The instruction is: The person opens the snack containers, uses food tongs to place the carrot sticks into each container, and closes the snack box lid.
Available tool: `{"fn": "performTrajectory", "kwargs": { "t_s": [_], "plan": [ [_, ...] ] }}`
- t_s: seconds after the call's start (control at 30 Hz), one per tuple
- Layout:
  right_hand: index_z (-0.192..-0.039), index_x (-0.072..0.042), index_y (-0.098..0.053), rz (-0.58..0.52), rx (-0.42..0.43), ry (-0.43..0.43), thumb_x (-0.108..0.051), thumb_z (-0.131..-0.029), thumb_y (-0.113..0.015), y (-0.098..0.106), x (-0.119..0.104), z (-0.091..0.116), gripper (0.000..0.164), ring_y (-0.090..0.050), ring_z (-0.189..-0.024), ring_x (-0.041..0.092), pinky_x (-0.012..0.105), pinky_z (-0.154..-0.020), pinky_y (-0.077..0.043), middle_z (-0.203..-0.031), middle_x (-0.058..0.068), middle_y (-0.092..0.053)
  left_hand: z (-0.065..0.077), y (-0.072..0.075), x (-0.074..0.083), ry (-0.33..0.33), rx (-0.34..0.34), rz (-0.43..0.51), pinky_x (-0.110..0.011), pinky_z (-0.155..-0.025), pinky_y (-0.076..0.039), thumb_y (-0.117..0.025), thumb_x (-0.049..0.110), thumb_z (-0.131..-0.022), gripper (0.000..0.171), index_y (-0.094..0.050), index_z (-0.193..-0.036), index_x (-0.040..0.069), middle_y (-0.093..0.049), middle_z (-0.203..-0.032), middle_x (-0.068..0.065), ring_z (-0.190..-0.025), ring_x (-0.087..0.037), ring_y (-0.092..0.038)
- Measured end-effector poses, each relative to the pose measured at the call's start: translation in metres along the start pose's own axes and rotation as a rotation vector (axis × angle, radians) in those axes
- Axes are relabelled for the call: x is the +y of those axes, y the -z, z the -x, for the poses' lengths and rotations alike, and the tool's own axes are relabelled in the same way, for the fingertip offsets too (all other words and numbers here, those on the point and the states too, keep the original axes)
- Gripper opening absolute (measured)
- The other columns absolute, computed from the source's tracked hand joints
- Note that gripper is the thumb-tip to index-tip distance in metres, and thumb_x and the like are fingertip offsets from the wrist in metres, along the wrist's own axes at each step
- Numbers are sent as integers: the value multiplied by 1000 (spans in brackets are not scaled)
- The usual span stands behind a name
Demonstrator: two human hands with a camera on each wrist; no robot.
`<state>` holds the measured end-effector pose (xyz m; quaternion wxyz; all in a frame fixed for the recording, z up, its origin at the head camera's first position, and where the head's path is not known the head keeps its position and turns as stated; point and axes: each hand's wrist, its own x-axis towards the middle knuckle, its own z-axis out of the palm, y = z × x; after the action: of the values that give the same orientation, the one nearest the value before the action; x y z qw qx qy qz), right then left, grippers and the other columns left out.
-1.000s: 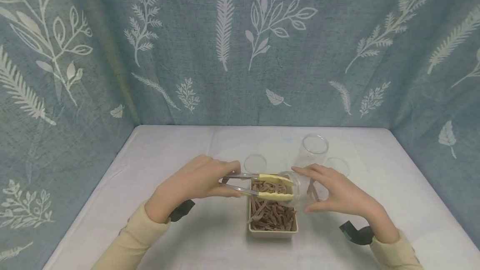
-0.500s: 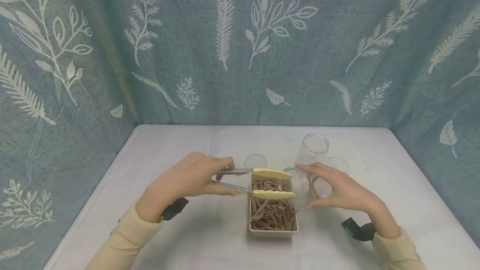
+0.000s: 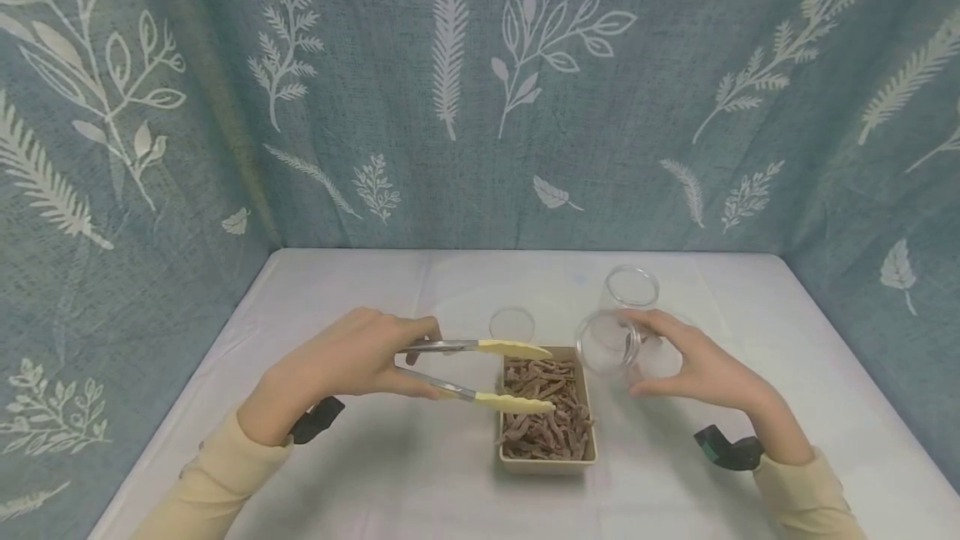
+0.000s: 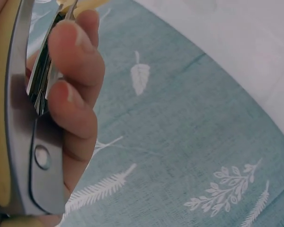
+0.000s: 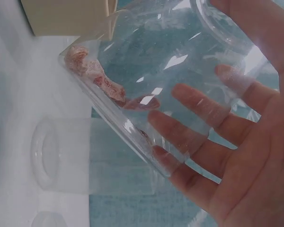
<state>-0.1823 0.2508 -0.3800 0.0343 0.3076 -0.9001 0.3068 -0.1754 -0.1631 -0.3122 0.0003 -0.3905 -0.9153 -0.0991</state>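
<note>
My left hand (image 3: 348, 357) holds a pair of metal tongs (image 3: 442, 346) with yellow scalloped tips, spread apart above a cream rectangular box (image 3: 547, 467). Nothing shows between the tips. Brown meat-like strips (image 3: 547, 432) fill the box. To the right of it, my right hand (image 3: 690, 365) grips a clear jar (image 3: 603, 344) by its side and base, tilted with its mouth towards the upper left. Inside that jar, the right wrist view shows a reddish-brown strip (image 5: 102, 80) along the wall. Close up, the left wrist view shows fingers (image 4: 75, 52) curled round the tongs.
A second clear jar (image 3: 632, 286) stands behind my right hand. One round clear lid (image 3: 512, 325) lies on the white table (image 3: 420, 473) behind the box. Another faint clear disc is partly hidden by my right hand. A blue leaf-patterned cloth (image 3: 480, 107) encloses the back and sides.
The tongs have drawn left, out of the jar's mouth, and their tips have spread wider. The jar has moved right, off the box, and turned from lying sideways to more upright.
</note>
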Motion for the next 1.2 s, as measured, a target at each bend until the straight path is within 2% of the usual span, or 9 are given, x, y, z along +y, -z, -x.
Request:
{"fn": "performTrajectory", "kwargs": {
  "t_s": [0.17, 0.3, 0.5, 0.7, 0.83, 1.07, 1.2],
  "plan": [
    [-139, -23, -40, 5, 6, 10, -43, -66, -79, 0, 0, 0, 86, -47, -119, 15, 35, -96, -39, -137, -2, -46, -3, 2, -6, -9, -33, -23, -20, -46, -29, -64, 69, -67, 48, -54, -88, 27, -47, -61, 18, -48, -3, -28],
    [-139, -21, -40, 15, 6, 14, -42, -67, -80, -1, 0, 1, 85, -48, -119, 16, 36, -96, -40, -137, -1, -46, -5, 6, -7, 0, -57, -48, -21, -50, -32, -68, 68, -63, 52, -55, -92, 27, -49, -65, 19, -50, -4, -34],
    [-140, -24, -38, -4, -13, -3, -44, -67, -79, 1, -1, 0, 86, -45, -121, 15, 36, -97, -39, -139, -3, -44, -3, 13, 1, 16, -100, -45, -23, -54, -37, -69, 70, -60, 58, -58, -97, 27, -53, -70, 18, -55, -4, -43],
    [-140, -24, -38, -5, -13, -3, -42, -68, -79, 2, -1, 0, 86, -46, -120, 13, 33, -98, -38, -138, -4, -44, 2, 17, 10, 28, -115, -30, -23, -54, -38, -67, 72, -60, 61, -60, -97, 24, -52, -69, 16, -56, -4, -43],
    [-140, -24, -38, -7, -13, 2, -42, -68, -79, 2, -1, 0, 86, -46, -119, 12, 32, -97, -39, -137, -4, -45, 10, 19, 11, 50, -116, -14, -23, -55, -38, -61, 77, -60, 64, -61, -97, 25, -51, -68, 17, -57, -3, -43],
    [-141, -25, -37, -9, -18, -1, -41, -68, -79, 4, -1, 0, 86, -46, -118, 12, 33, -95, -40, -137, -5, -45, 24, 9, 7, 98, -130, 28, -22, -55, -38, -63, 76, -58, 60, -61, -93, 28, -50, -69, 18, -57, -2, -44],
    [-141, -25, -37, -8, -16, -2, -41, -68, -79, 3, 0, 0, 86, -47, -118, 12, 33, -95, -40, -136, -5, -46, 26, 2, 5, 86, -120, 53, -22, -55, -38, -65, 73, -60, 57, -61, -93, 27, -51, -70, 18, -57, -1, -43]
  ]
}}
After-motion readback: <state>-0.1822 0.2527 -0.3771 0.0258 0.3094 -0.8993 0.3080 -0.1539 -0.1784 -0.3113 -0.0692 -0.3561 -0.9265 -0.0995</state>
